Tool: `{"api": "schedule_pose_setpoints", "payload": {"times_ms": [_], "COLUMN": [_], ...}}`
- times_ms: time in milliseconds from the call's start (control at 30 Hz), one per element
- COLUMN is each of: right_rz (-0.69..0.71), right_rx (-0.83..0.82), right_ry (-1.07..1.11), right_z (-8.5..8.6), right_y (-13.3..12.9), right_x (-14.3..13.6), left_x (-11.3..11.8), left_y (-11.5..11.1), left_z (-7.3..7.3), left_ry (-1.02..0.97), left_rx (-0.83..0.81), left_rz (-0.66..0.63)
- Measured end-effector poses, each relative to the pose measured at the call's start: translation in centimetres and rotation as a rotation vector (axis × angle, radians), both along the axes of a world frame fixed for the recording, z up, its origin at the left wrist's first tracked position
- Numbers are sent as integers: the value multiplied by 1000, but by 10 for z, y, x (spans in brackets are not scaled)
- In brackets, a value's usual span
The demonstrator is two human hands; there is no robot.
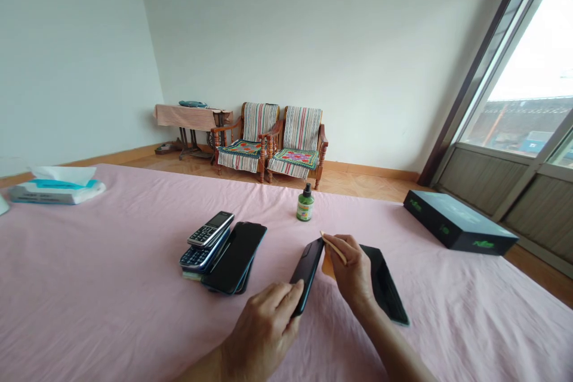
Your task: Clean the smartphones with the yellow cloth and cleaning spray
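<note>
My left hand (pixel 267 325) is closed around the lower end of a dark smartphone (pixel 308 265), which it keeps tilted on edge above the pink sheet. In my right hand (pixel 351 268) is a folded tan-yellow cloth (pixel 329 264), pinched between the fingers, with its edge at the phone's upper corner. Partly hidden behind my right wrist, a black tablet (pixel 385 286) lies flat. To the left, a dark smartphone (pixel 236 256) rests on top of other devices. Beside it, a silver keypad phone (pixel 210 229) sits on a blue keypad phone (pixel 203 255).
A green spray bottle (pixel 305 204) stands beyond my hands. On the right lies a black box (pixel 459 224) with green lettering; at far left is a tissue pack (pixel 58 186). Past the pink-covered surface (pixel 111 286) stand two wooden armchairs (pixel 295 143) and a cloth-draped table (pixel 185 117).
</note>
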State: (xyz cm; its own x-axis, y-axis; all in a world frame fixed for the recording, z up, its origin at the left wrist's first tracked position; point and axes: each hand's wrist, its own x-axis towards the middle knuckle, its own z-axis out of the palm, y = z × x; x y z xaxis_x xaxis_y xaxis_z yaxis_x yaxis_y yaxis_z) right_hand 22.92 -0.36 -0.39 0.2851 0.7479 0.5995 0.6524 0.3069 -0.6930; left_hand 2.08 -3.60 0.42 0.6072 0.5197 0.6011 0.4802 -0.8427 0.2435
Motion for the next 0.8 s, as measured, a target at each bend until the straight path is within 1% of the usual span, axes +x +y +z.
{"api": "schedule_pose_setpoints", "payload": {"times_ms": [133, 233, 433, 533, 600, 733, 800], "right_rz": [69, 124, 248, 299, 272, 119, 75], "right_rx": [-1, 16, 144, 168, 167, 121, 93], "right_ry": [-69, -100, -80, -109, -128, -120, -123], "right_z": [-1, 1, 2, 1, 1, 3, 4], "right_y": [4, -4, -32, -33, -27, -5, 2], "right_x": [1, -4, -35, -44, -41, -23, -16], "left_x": [0, -1, -2, -3, -3, -4, -4], "left_y": [0, 0, 3, 5, 5, 6, 6], "left_z": [0, -2, -4, -3, -2, -2, -3], "left_ry": [6, 0, -97, -147, -168, -170, -160], "left_rx": [17, -8, -99, -127, -124, -93, -91], "left_rz": [-9, -14, -8, -6, -9, -12, -10]}}
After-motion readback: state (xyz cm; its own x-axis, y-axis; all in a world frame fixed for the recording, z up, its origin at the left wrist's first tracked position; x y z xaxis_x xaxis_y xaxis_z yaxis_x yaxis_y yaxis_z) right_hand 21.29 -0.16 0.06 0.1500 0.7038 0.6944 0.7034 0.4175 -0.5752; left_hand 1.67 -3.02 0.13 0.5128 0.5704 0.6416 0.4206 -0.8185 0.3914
